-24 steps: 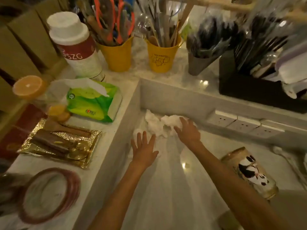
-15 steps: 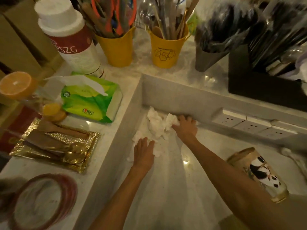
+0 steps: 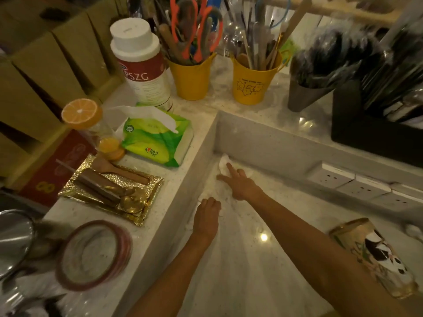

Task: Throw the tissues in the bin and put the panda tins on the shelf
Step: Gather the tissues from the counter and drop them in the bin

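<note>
Since a moment ago the tissues (image 3: pixel 223 162) have been raked together in the counter corner; they are pinned under the half-curled right hand (image 3: pixel 240 183) while the left hand (image 3: pixel 207 215) is closed on some; one panda tin (image 3: pixel 375 257) lies untouched nearby.

The scene is dim, with a warm yellow-amber cast over the whole frame. Light comes from overhead — a small bright glare spot sits on the polished bench (image 3: pixel 264 237), and a weaker reflection shows on the upper ledge (image 3: pixel 304 121). Shadow deepens at the black tray (image 3: pixel 366 136) on the right and along the left edge. Wide-angle distortion bends straight lines near the borders. Blur smears the round plate (image 3: pixel 93 255) and the metal bowl (image 3: pixel 13 239) at lower left; the utensils at upper right (image 3: pixel 343 49) are streaked. The white tissues (image 3: pixel 224 163) wash out — their detail is lost.
</note>
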Tool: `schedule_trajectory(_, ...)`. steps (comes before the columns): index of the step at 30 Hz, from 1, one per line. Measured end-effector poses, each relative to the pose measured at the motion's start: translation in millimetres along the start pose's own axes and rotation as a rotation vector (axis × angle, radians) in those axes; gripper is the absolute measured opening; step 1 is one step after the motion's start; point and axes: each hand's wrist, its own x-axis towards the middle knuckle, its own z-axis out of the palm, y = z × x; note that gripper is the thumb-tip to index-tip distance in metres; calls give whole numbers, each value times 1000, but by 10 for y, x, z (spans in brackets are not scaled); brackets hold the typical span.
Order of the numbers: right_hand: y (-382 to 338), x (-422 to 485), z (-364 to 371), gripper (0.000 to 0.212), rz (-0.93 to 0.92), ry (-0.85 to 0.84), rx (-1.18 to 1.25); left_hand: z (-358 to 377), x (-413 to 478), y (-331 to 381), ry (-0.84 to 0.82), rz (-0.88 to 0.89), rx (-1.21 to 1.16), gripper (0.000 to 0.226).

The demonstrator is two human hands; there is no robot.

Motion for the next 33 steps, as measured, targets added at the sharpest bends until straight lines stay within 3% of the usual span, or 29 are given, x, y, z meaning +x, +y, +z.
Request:
schedule_trajectory(4,-82,-181,201,52,69,157,51,-51,-39,-71,-77,-23,-95,29)
schedule_trajectory(8,10,-727,343,40,154,278,146,-135,-253,-55,-70,-50,-178,21)
schedule_trajectory(13,77,-1668,370,23,313,533,590,-329,-785,45,61,50,-288,42)
schedule_trajectory(16,-23,-2158,485,30,228,563,830,-504,-1276,169,203,27,-412,28)
schedule_trajectory(21,-577,-2868,1035,24,211,358,1328,-464,-2347,127,202,-106,-456,27)
schedule_trajectory(24,-951,-3112,1415,18,271,165,1530,-368,-3060,7,189,-345,-562,23)
schedule_trajectory(28,-1449,-3334,1858,58,302,-136,1804,-282,-3885,-215,103,-848,-822,24)
schedule_trajectory(30,-1736,-3381,1955,57,367,-284,1756,-298,-4227,-354,66,-1051,-1015,26)
schedule_trajectory(33,-2020,-3496,2043,47,381,-330,1408,-302,-4633,-534,46,-1269,-1109,45)
